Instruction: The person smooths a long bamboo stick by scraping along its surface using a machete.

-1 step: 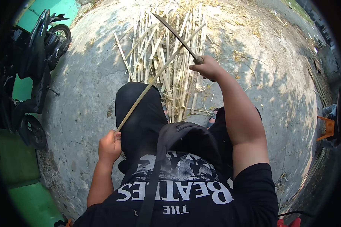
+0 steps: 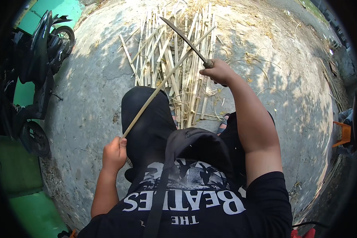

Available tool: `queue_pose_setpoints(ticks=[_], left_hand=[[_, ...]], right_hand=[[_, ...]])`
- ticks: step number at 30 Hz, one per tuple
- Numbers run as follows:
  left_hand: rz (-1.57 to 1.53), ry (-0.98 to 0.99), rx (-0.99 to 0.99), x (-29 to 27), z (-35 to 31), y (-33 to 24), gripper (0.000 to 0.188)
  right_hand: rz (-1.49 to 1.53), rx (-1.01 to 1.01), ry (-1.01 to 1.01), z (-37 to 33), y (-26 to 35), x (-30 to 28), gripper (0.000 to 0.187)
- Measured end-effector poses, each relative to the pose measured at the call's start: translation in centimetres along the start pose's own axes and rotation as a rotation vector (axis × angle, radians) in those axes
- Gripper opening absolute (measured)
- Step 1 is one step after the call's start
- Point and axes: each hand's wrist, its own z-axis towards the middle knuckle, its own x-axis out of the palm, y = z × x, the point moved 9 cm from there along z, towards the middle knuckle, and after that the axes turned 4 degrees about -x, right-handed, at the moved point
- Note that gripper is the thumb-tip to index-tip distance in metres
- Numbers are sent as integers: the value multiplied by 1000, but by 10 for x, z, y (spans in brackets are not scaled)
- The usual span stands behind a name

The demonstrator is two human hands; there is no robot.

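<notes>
My left hand [image 2: 114, 153] is closed round the near end of a long, thin bamboo strip [image 2: 159, 87]. From there the strip slants up and to the right across my left thigh, toward the loose strips beyond my feet. My right hand [image 2: 219, 73], with the arm stretched forward, grips the handle of a long knife [image 2: 183, 35]. Its dark, slightly curved blade points away and to the left. In this view the blade crosses over the strip near its far part; whether they touch I cannot tell.
Many split bamboo strips [image 2: 194, 89] lie in a loose pile on the concrete ground beyond and between my feet. Straw-like shavings [image 2: 252, 58] are scattered to their right. A black motorbike [image 2: 37, 75] stands at left by a green wall. An orange plastic chair [image 2: 342, 134] is at far right.
</notes>
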Motion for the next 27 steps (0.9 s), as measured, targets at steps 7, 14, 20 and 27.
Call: queue_pose_setpoints(ticks=[7, 14, 20, 27], left_hand=[[-182, 261, -152, 6, 5, 10, 47], [-169, 134, -50, 9, 10, 9, 47], [-174, 171, -76, 8, 6, 2, 45], [-91, 56, 22, 5, 3, 7, 39]], right_hand=[[-519, -196, 214, -40, 73, 72, 37], [-340, -41, 142, -14, 15, 12, 25], [-378, -89, 167, -38, 50, 39, 31], [-532, -85, 65, -25, 46, 0, 28]])
